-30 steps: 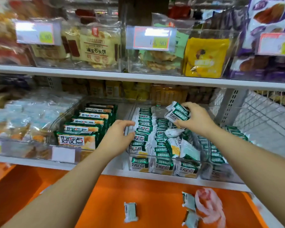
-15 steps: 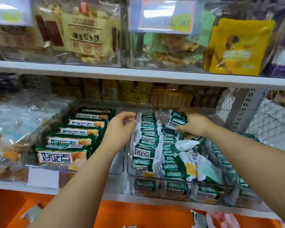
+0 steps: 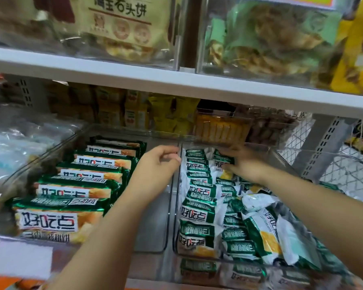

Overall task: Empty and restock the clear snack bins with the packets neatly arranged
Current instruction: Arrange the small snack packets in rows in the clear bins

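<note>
Our right hand [image 3: 246, 165] reaches to the far end of the clear bin [image 3: 176, 208], and its thumb and fingers pinch a small green-and-white packet [image 3: 223, 159]. The packet sits at the fingertips, on the thumb side of the hand, standing on edge with its printed face towards us. Just beyond those fingertips, touching or nearly touching the held packet, a neat row of small packets [image 3: 199, 197] runs along the bin wall from the back towards us. Below the right wrist and forearm a loose heap of packets [image 3: 264, 233] lies tumbled in the same bin, tilted every which way.

Our left hand [image 3: 158, 163] hangs over the neighbouring bin [image 3: 153, 222], above its bare floor. The fingers are curled, with the tips at the top edge of the wall between the two bins. Blur keeps us from telling whether they grip that edge or only lie against it. The row of small packets stands just across the wall from the knuckles. On the hand's outer side, large green packets [image 3: 82, 178] fill the rest of the neighbouring bin, lined up one behind another on edge, close to the left forearm without touching it.

Above both hands runs the white shelf board [image 3: 176, 81], and the two hands are near each other, with only the bin wall and the row between them.
</note>
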`<state>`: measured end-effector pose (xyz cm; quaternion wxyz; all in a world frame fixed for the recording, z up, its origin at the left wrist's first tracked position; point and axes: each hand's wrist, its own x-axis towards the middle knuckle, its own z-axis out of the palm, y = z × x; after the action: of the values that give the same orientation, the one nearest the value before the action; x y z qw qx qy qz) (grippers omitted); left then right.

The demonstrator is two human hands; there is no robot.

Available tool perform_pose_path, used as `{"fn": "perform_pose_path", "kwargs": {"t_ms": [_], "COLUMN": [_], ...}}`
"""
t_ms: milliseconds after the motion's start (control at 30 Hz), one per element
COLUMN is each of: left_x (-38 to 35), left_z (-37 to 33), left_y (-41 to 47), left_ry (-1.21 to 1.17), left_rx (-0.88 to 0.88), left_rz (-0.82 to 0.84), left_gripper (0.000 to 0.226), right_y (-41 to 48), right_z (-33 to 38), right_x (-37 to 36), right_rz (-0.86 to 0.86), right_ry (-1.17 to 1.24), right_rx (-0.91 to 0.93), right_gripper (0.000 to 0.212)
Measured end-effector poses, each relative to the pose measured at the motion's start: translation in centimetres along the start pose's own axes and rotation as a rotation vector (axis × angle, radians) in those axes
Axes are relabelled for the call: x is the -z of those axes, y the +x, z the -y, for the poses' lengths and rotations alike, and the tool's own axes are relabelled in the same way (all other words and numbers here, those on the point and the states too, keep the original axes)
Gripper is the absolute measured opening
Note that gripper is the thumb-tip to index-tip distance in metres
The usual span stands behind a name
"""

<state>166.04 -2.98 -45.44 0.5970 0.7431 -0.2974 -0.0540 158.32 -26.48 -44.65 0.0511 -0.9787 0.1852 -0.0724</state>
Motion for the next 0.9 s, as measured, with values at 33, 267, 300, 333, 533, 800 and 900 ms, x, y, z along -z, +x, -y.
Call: {"fn": "perform_pose_path", "kwargs": {"t_ms": [33,267,300,333,533,800,900], "left_x": [-0.2,-0.7,-0.7,-0.7,-0.7,-0.6,-0.6], "left_z": [0.0,-0.2,-0.2,-0.3,-0.3,-0.1,-0.1], "left_y": [0.0,0.1,0.1,0.0,-0.1,-0.2,-0.2], "left_ry": [-0.007,-0.05,-0.055,-0.056,-0.059,-0.088,-0.082], "left_rx": [0.0,0.006,0.002,-0.001,0.002,0.014,0.008], "left_rz": [-0.004,-0.022,-0.026,-0.029,-0.041,-0.035,-0.039], "left_gripper": [0.015,0.02,0.02,0.021,0.022,0.022,0.023], "right_y": [-0.1,-0.1,0.1,0.2,0.4,-0.3,0.1], "right_z": [0.1,-0.1,-0.1,-0.2,-0.2,-0.3,0.0], "right_x": [-0.1,0.7,0.7,0.7,1.2,3.5,2.5], "right_rz": [0.031,0.141,0.134,0.136,0.206,0.316,0.128], "right_ry": [-0.049,0.076,0.143,0.18,0.131,0.227,0.193], "right_rx": [0.01,-0.058,-0.087,-0.113,-0.139,-0.101,-0.127], "right_gripper": [0.056,0.08,0.081,0.083,0.08,0.072,0.072]}}
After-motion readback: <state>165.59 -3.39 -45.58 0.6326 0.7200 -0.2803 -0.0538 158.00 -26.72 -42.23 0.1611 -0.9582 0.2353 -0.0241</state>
